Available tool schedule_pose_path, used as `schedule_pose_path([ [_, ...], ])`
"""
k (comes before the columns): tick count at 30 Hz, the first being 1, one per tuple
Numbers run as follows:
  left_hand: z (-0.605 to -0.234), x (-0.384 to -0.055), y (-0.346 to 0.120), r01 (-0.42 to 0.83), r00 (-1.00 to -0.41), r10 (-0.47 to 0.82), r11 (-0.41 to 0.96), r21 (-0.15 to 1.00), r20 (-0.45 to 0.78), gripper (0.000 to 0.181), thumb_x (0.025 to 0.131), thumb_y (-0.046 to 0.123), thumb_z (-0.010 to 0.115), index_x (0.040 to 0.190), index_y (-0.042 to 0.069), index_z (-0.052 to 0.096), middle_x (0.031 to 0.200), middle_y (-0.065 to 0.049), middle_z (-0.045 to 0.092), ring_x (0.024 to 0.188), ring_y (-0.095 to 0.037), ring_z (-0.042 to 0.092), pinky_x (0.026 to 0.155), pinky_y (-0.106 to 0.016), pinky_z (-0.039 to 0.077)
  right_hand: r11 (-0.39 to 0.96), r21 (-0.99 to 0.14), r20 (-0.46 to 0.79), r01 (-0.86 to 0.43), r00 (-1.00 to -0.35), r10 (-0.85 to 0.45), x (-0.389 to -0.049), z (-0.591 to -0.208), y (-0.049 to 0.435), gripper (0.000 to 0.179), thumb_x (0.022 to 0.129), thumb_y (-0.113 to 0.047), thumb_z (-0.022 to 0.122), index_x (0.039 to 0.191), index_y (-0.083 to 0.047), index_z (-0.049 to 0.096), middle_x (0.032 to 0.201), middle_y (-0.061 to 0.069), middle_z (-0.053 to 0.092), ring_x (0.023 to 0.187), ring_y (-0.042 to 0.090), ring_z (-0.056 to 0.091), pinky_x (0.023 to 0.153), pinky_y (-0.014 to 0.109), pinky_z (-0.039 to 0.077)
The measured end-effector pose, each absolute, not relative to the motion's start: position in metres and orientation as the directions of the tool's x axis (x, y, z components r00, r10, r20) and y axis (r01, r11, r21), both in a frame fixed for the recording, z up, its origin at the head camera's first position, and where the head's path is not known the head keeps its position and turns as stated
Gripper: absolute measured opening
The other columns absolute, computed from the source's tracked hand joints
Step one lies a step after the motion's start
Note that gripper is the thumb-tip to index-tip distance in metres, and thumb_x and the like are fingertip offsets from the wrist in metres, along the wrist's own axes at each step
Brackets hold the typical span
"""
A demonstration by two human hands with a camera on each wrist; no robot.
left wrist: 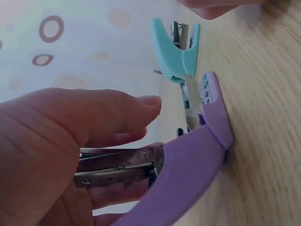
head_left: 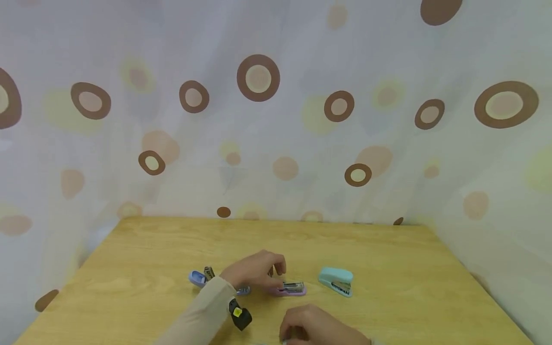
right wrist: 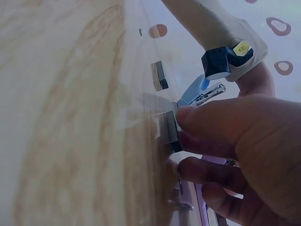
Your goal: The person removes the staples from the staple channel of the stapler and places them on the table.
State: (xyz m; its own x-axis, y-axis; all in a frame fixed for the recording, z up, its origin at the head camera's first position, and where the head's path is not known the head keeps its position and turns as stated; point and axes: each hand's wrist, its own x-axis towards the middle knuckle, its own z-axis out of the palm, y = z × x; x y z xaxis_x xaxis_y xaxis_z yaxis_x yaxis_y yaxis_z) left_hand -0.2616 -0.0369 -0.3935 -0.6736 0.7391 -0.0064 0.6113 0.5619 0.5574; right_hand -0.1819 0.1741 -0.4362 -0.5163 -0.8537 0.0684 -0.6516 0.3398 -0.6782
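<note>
My left hand (head_left: 258, 269) holds a purple stapler (left wrist: 188, 162) that is swung wide apart. In the left wrist view its metal magazine and inner rail show, and the fingers reach behind the raised part. The stapler's base (head_left: 302, 292) lies on the table. Nearer the table's front, my right hand (head_left: 316, 326) is lowered to the surface. Its thumb and finger pinch a short dark strip of staples (right wrist: 172, 133), seen in the right wrist view. The fingertips behind the strip are partly hidden.
A blue stapler (head_left: 197, 278), opened out, lies left of the left hand and partly behind its wrist. A teal stapler (head_left: 336, 277) rests to the right. Another staple strip (right wrist: 160, 75) lies on the wooden table (head_left: 388, 249). A patterned curtain (head_left: 276, 124) hangs behind.
</note>
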Motion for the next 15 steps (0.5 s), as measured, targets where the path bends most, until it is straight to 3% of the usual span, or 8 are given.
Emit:
schedule_pose_path([
  [7, -0.394, -0.263, -0.030, 0.657, -0.677, 0.734, 0.567, 0.497, 0.058, 0.019, 0.088, 0.018, 0.070, 0.103, 0.009, 0.064, 0.105, -0.002, 0.066, 0.098, -0.017, 0.062, 0.082, -0.023, 0.050, 0.388, -0.606, 0.160, -0.694, -0.585, -0.795, -0.183, -0.429, 0.183, 0.008, 0.096, -0.017, 0.059, 0.098, -0.017, 0.067, 0.087, -0.013, 0.064, 0.073, -0.009, 0.051, 0.064, 0.015, 0.048],
  [15, -0.387, -0.261, -0.018, 0.682, -0.664, 0.742, 0.550, 0.482, 0.092, 0.019, 0.090, 0.018, 0.067, 0.106, 0.009, 0.063, 0.110, -0.001, 0.064, 0.108, -0.022, 0.060, 0.091, -0.027, 0.048, 0.385, -0.446, 0.422, -0.808, -0.569, -0.706, -0.195, -0.411, 0.205, 0.007, 0.091, -0.005, 0.063, 0.094, -0.012, 0.064, 0.078, -0.007, 0.063, 0.065, -0.008, 0.049, 0.053, 0.013, 0.045],
])
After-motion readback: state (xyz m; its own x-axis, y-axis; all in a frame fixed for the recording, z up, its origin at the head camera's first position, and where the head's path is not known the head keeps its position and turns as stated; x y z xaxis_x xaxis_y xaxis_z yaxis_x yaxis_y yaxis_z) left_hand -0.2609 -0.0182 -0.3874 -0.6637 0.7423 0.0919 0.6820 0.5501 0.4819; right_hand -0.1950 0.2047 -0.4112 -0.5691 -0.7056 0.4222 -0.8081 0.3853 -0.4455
